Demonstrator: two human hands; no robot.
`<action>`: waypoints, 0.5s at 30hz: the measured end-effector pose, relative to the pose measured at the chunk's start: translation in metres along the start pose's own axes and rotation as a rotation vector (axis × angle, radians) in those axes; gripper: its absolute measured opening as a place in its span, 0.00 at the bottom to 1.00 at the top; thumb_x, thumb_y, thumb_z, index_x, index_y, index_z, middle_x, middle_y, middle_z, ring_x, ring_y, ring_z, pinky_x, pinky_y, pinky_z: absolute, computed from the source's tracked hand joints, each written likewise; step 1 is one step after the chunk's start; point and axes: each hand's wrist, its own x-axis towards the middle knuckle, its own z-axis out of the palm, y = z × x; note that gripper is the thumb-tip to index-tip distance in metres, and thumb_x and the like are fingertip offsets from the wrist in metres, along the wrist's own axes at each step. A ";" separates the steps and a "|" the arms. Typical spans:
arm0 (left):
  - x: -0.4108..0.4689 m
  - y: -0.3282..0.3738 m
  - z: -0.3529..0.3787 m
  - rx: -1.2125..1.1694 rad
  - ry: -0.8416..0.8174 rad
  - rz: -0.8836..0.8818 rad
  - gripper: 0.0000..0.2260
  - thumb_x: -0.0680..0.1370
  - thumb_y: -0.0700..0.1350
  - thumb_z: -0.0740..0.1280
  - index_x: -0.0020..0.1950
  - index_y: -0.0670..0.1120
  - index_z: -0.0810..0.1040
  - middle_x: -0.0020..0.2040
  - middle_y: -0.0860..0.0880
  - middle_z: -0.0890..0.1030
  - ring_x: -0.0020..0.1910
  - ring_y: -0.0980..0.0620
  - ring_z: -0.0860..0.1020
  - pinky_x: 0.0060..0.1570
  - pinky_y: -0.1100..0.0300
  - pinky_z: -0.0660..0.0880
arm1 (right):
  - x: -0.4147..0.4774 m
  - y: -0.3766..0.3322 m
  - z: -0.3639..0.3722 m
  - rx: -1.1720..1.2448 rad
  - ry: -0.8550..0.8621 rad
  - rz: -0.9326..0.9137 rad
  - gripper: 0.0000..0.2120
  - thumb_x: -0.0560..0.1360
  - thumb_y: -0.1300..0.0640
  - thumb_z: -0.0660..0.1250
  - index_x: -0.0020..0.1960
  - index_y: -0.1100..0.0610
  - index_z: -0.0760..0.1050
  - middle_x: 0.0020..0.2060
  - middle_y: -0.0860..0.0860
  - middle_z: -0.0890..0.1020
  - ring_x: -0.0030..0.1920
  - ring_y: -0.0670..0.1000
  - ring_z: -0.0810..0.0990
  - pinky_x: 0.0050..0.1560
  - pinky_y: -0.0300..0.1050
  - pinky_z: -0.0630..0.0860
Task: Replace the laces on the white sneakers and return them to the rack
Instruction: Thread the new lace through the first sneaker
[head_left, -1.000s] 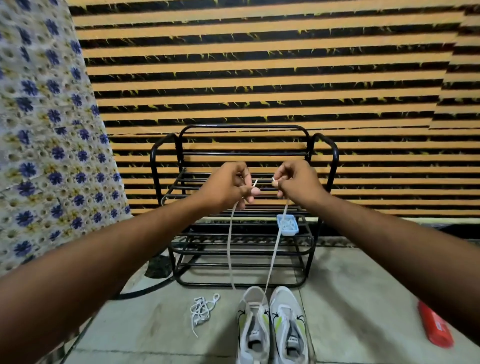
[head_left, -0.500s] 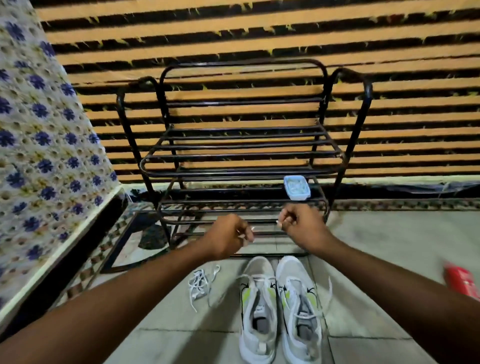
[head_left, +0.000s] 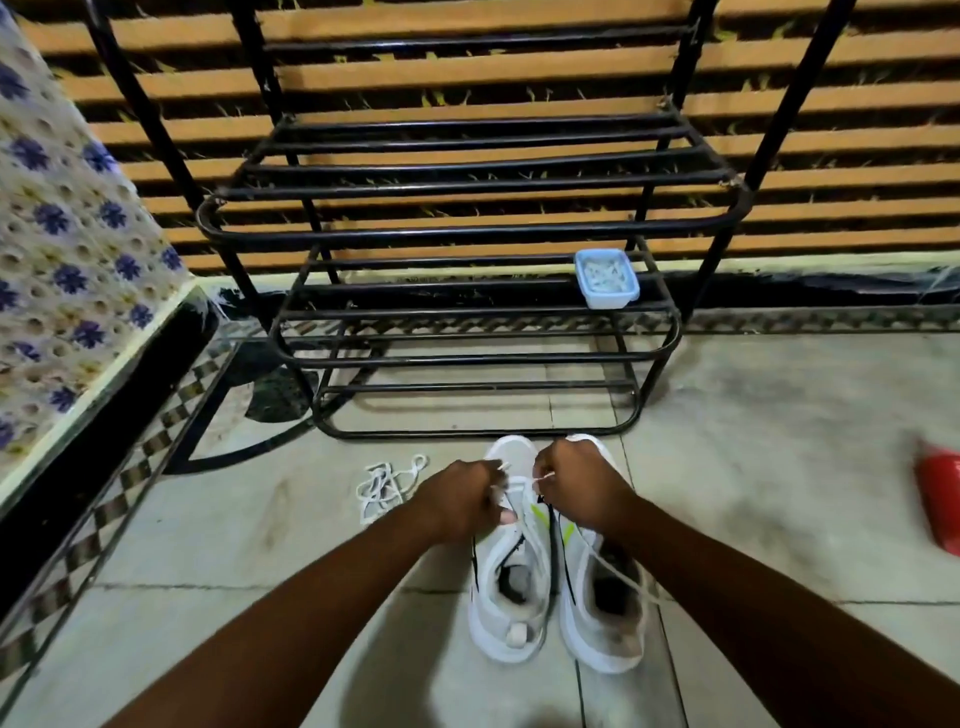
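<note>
Two white sneakers stand side by side on the tiled floor, toes toward the black metal rack (head_left: 467, 234). My left hand (head_left: 462, 499) and my right hand (head_left: 576, 483) hover low over the toe end of the left sneaker (head_left: 511, 613), each pinching one end of a white lace (head_left: 519, 486) threaded into it. The right sneaker (head_left: 608, 623) has a loose lace trailing over its opening. My hands hide the front eyelets.
A loose bundle of white laces (head_left: 384, 486) lies on the floor left of my left hand. A small light-blue tub (head_left: 605, 278) sits on the rack's lower shelf. A red object (head_left: 940, 499) lies at the right. A flower-patterned cloth (head_left: 62, 260) covers furniture at the left.
Both hands have come down from chest height in front of the rack to just above the sneakers, still pinching the lace ends. The view has tilted down and closer.
</note>
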 end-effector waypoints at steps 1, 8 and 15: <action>-0.001 0.001 0.003 0.027 0.020 -0.008 0.27 0.78 0.56 0.72 0.74 0.48 0.72 0.68 0.45 0.79 0.66 0.42 0.77 0.64 0.53 0.74 | 0.000 0.000 0.006 -0.029 -0.010 0.001 0.04 0.70 0.57 0.68 0.43 0.50 0.80 0.42 0.49 0.83 0.51 0.53 0.81 0.50 0.44 0.76; -0.002 0.003 0.014 0.165 0.138 -0.091 0.28 0.71 0.67 0.75 0.67 0.58 0.75 0.61 0.49 0.83 0.61 0.43 0.80 0.56 0.53 0.75 | 0.004 -0.001 0.009 -0.190 0.034 -0.027 0.12 0.68 0.59 0.68 0.34 0.47 0.66 0.42 0.47 0.76 0.50 0.54 0.79 0.41 0.41 0.65; 0.004 0.003 0.020 0.211 0.116 -0.158 0.34 0.70 0.70 0.73 0.71 0.54 0.72 0.66 0.46 0.78 0.66 0.42 0.76 0.61 0.51 0.71 | -0.013 -0.015 -0.005 -0.364 0.146 -0.109 0.05 0.71 0.60 0.67 0.45 0.51 0.76 0.46 0.46 0.78 0.57 0.49 0.74 0.42 0.42 0.69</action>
